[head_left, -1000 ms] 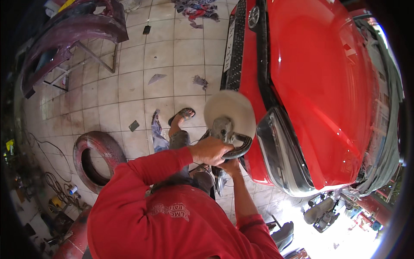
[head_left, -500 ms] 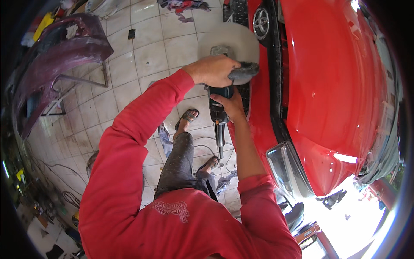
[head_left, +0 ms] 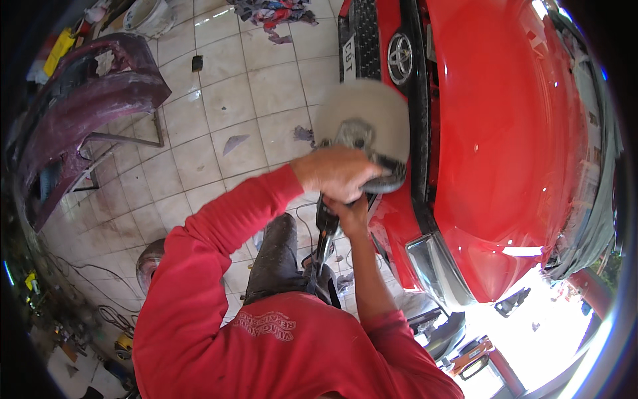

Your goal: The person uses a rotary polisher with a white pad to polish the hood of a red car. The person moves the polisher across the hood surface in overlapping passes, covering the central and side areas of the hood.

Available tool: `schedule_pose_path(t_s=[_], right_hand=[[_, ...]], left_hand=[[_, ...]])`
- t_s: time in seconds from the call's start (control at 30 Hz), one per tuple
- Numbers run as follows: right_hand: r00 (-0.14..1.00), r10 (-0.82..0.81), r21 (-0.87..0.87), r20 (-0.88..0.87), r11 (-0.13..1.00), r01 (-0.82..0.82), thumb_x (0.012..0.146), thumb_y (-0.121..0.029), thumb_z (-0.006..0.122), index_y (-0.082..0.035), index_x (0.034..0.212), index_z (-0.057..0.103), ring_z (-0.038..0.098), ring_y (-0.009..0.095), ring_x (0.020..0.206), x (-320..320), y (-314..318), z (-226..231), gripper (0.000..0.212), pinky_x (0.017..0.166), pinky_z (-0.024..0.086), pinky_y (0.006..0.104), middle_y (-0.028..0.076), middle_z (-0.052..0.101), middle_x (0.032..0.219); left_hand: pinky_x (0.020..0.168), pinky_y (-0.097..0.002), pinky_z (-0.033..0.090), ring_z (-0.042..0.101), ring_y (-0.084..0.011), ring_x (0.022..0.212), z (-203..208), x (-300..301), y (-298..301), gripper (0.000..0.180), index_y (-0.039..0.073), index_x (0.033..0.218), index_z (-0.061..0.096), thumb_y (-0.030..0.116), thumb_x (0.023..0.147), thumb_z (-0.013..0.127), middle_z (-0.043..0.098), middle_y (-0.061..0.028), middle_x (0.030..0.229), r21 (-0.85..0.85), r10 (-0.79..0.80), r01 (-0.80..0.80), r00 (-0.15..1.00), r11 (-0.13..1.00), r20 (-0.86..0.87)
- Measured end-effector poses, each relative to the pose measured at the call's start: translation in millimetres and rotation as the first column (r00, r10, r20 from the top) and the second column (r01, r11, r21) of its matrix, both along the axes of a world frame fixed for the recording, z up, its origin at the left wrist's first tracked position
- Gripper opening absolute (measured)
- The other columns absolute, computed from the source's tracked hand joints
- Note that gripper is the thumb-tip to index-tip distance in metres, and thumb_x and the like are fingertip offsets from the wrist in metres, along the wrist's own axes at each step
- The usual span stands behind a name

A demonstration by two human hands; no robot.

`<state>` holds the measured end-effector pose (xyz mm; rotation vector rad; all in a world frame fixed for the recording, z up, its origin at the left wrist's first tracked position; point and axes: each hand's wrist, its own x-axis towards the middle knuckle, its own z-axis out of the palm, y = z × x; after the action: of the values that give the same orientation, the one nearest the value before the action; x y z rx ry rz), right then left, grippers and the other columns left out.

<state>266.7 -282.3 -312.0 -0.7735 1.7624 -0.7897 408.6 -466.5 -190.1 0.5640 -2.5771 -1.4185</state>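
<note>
Presumably for steadiness, the left hand curls around the front handle of the polisher, while the right hand wraps its body — this two-point hold sets the round pad by the red car's front; contact is unclear.

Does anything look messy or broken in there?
Yes, a bit messy: crumpled rags lie heaped on the tiled floor at the top, with a loose grey scrap lower down. The maroon bumper at upper left looks blotchy, unlike the shiny red car; I can't tell if it's damaged.
</note>
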Motion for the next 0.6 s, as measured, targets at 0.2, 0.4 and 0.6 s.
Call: schedule_pose_path(t_s=[0.2, 0.4, 0.6], right_hand=[[0.993, 0.07, -0.012, 0.093, 0.998, -0.07, 0.072, -0.024, 0.097, 0.001, 0.143, 0.055, 0.07, 0.024, 0.113, -8.4, -83.3, 1.8, 0.087, 0.098, 0.057, 0.0381, 0.014, 0.071, 0.128], [0.965, 0.236, 0.099, -0.118, 0.969, -0.225, 0.06, -0.039, 0.1, -0.003, 0.147, 0.055, 0.066, 0.037, 0.129, -39.5, 8.5, 14.2, 0.104, 0.111, 0.051, 0.0439, 0.022, 0.069, 0.137], [0.901, 0.401, 0.165, -0.165, 0.912, -0.376, 0.065, -0.035, 0.096, -0.007, 0.127, 0.069, 0.071, 0.033, 0.119, -85.9, 150.7, 19.7, 0.074, 0.104, 0.054, 0.0449, 0.016, 0.074, 0.126]], left_hand=[[0.079, -0.0563, 0.057, 0.071, -0.0466, 0.092, -21.5, -3.1, -51.4, 0.034, 0.008, 0.111, 0.073, 0.011, 0.078, 0.068, 0.074, -0.024, 0.093, -0.026, 0.193, -0.192, 0.978, 0.981, 0.079], [0.065, -0.054, 0.053, 0.071, -0.0458, 0.076, -18.4, -6.6, 49.9, 0.017, 0.003, 0.1, 0.063, 0.011, 0.086, 0.069, 0.069, -0.0232, 0.078, 0.113, 0.152, -0.156, 0.987, 0.981, 0.046], [0.061, -0.0562, 0.055, 0.07, -0.0463, 0.069, -15.2, -34.3, 199.0, 0.037, 0.004, 0.112, 0.056, 0.014, 0.083, 0.077, 0.067, -0.022, 0.069, 0.173, 0.208, -0.195, 0.976, 0.965, -0.061]])
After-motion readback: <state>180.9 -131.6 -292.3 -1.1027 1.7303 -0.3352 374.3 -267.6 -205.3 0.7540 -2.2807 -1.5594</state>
